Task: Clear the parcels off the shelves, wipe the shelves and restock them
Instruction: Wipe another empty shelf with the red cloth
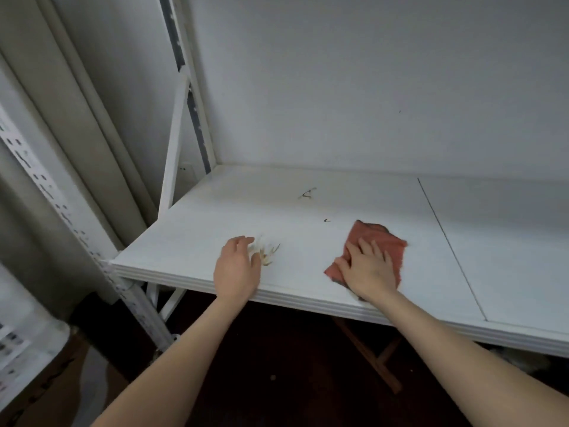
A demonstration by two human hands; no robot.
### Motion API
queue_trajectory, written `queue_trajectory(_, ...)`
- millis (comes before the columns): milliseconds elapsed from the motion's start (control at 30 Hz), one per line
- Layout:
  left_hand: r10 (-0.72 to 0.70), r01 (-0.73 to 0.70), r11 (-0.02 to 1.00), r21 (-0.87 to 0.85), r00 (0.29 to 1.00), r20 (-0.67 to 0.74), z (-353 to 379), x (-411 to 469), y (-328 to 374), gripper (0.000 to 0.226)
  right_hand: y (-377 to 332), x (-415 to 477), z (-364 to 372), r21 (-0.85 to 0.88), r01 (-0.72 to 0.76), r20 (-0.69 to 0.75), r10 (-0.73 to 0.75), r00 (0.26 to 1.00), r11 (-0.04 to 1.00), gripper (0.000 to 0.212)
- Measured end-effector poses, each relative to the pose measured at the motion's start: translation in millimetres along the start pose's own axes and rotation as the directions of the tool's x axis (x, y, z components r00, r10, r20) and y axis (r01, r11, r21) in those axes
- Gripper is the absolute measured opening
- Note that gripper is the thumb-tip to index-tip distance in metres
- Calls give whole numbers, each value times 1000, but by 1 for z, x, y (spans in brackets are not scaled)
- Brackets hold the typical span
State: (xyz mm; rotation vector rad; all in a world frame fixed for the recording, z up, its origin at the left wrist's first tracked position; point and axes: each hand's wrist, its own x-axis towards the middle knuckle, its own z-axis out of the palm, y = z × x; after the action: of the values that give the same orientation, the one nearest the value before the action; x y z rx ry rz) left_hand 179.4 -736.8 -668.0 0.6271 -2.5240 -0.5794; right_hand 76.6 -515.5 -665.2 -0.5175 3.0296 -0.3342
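Wiping is the step in hand, as the head view shows it. The white flat shelf board [215, 217] carries no parcel in view, and a red-orange woven cloth [378, 238] lies on it near its front edge, towards the middle of the board.

The right hand [369, 269] lies flat on the cloth, fingers spread and pressing it down. Its forearm reaches up over the shelf's front edge.

The left hand [237, 269] rests further left on the same board, palm down and wrist over the front edge. Its fingers curve towards a small heap of dry yellowish scraps [271, 254] that touches the fingertips. I cannot tell whether they pinch any of it.

Deeper on the shelf lie a small dark speck [327, 220] and, beyond it, a thin brownish twig-like mark [308, 193]. Neither has been reached yet.

The next move probably calls for gathering the scraps off the board. After that the cloth would be pushed back over the two marks and across the dark seam [446, 238] on the shelf's right part. Restocking appears to be a good way off.
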Motion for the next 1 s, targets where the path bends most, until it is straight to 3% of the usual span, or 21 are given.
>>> queue_trajectory(233,-97,99,991,-86,995,26,-16,25,-55,37,-170,11,36,46,391,140,-394,909,919,51)
queue_trajectory(367,-163,164,978,-126,986,19,-14,33,-58,38,-179,34,40,29,461,168,-459,872,887,51)
queue_trajectory(433,-156,158,985,-70,987,32,-11,36,-63,40,-138,55,34,19,368,104,-368,924,929,52)
queue_trajectory(533,-79,78,997,30,997,28,-5,36,-68,41,-49,82,15,-16,75,3,-75,997,997,53)
queue_trajectory(633,-32,30,990,135,999,11,-1,34,-66,49,14,90,-2,-4,-210,-30,209,977,978,53)
queue_trajectory(733,-48,37,974,222,998,41,1,36,-65,54,6,103,1,12,-303,-35,303,952,953,56)
queue_trajectory(800,-59,41,974,222,996,74,2,37,-57,53,-29,110,10,-2,-195,-22,195,981,981,56)
queue_trajectory(867,-45,29,985,168,995,92,7,45,-37,49,-72,112,20,0,4,0,-4,1000,1000,56)
queue_trajectory(1000,15,-24,998,64,991,133,39,57,6,44,-98,110,24,13,254,78,-254,964,967,55)
